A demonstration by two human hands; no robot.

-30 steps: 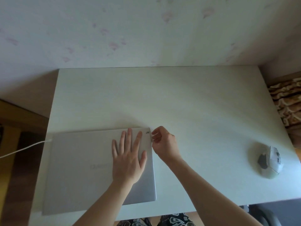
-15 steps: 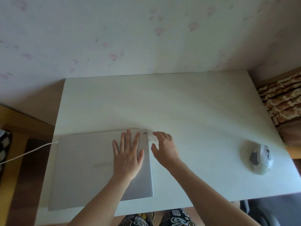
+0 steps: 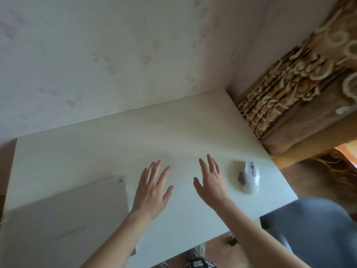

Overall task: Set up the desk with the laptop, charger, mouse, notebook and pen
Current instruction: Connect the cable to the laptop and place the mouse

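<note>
Laptop [image 3: 63, 221], lid shut, lies flat on the counter [image 3: 119, 144] at its near left corner, square to the front edge, which looks like the working spot directly in front of the seat; a small white stub [image 3: 127, 188] sticks out of its right side near the far corner, probably a plug or dongle, though it is too small to tell which. Counter surface beyond it is bare right up to the wall [image 3: 96, 55], so room remains, I judge, for the notebook and pen, neither of which is in view. A patterned curtain [image 3: 289, 89] hangs off the counter's right end and a grey chair seat [image 3: 313, 233] shows at the lower right. Both hands hover over the middle of the counter, between laptop and mouse, touching neither. The left hand [image 3: 152, 190] is spread flat, palm down, fingers apart, holding nothing; the right hand [image 3: 211, 183] is likewise spread and holding nothing, its fingers pointing away toward the far right. The mouse [image 3: 250, 176], white with grey side panels, sits just beside the right hand near the right end, sensibly on that hand's side. No charger cable is visible here. With only 2 of the 5 items in view, the setup seems about half done.
</note>
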